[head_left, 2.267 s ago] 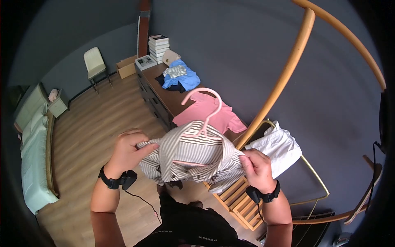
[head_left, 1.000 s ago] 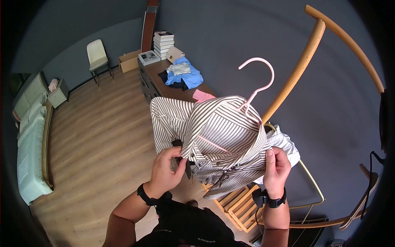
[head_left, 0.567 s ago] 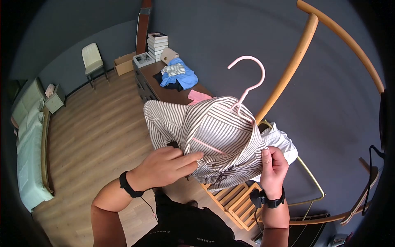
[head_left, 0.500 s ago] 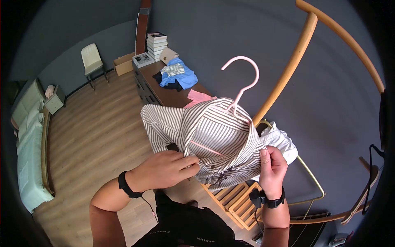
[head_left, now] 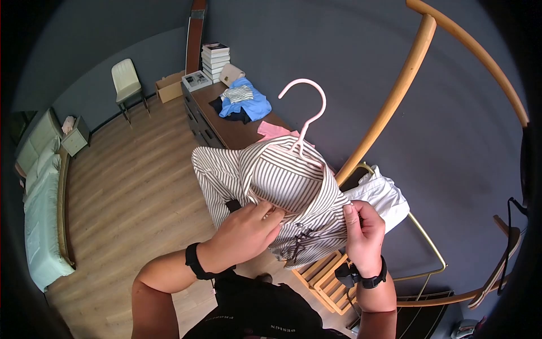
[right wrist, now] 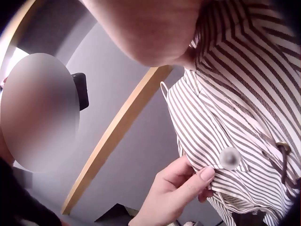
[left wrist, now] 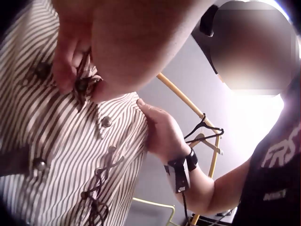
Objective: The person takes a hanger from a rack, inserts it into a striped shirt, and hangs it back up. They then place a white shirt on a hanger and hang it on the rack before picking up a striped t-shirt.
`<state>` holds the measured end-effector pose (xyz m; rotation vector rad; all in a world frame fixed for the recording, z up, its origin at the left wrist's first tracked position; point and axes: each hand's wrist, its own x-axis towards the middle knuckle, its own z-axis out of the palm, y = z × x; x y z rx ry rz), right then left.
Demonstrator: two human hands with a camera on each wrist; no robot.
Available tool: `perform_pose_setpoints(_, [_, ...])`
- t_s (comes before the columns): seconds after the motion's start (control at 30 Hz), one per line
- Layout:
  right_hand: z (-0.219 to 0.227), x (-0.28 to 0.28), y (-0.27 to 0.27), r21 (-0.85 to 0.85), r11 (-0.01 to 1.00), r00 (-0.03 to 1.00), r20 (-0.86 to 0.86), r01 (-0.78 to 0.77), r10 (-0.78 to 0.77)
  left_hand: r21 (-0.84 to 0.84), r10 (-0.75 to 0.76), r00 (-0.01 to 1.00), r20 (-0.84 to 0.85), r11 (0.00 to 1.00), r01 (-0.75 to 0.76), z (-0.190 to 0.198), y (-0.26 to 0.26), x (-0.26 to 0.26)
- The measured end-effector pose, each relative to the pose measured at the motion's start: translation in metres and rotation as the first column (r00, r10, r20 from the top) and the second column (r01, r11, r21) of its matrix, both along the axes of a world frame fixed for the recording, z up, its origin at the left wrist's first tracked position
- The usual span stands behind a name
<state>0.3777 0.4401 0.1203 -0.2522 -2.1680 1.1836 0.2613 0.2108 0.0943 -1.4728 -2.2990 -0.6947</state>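
A brown-and-white striped shirt with a lace-up front hangs on a pink hanger, whose hook rises above the collar. My left hand pinches the front neck edge, fingertips partly inside the opening. In the right wrist view, that left hand has thumb and fingers on the cloth beside a round metal button. My right hand pinches the shirt's right side between thumb and fingers. Dark lacing and metal buttons show on the shirt front in the left wrist view.
A wooden rack rises on the right. Behind the shirt stands a dresser bearing a pink shirt, folded blue clothing and stacked books. White clothing drapes over a gold frame, near a slatted wooden shelf.
My left hand has gone from the shirt's left front edge across to the neckline. The hanger hook has swung left, and the shirt has shifted left with my right hand still gripping it.
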Motion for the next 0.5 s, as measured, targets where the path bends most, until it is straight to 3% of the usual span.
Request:
perform_pose_setpoints(0.1, [0.003, 0.002, -0.001, 0.016, 1.000, 0.999, 0.039, -0.007, 0.006, 0.085, -0.049, 0.994, 0.095, 0.996, 0.041, 0.011, -0.007, -0.003])
perform_pose_setpoints(0.17, [0.004, 0.004, 0.000, 0.034, 0.999, 0.998, 0.060, -0.020, 0.018, 0.020, -0.068, 0.942, 0.329, 0.998, 0.065, 0.022, -0.012, -0.004])
perform_pose_setpoints(0.3, [0.010, 0.006, -0.003, 0.102, 0.994, 0.997, 0.057, -0.048, 0.042, 0.001, -0.082, 0.931, 0.356, 0.996, 0.088, 0.027, -0.014, -0.006])
perform_pose_setpoints(0.4, [0.011, 0.006, -0.005, 0.134, 0.989, 0.998, 0.045, -0.060, 0.054, -0.059, -0.041, 0.876, 0.481, 0.995, 0.078, 0.032, -0.014, -0.007])
perform_pose_setpoints(0.5, [0.012, 0.006, -0.005, 0.134, 0.989, 0.998, 0.042, -0.061, 0.056, 0.035, -0.159, 0.874, 0.460, 0.986, 0.160, 0.032, -0.015, -0.014])
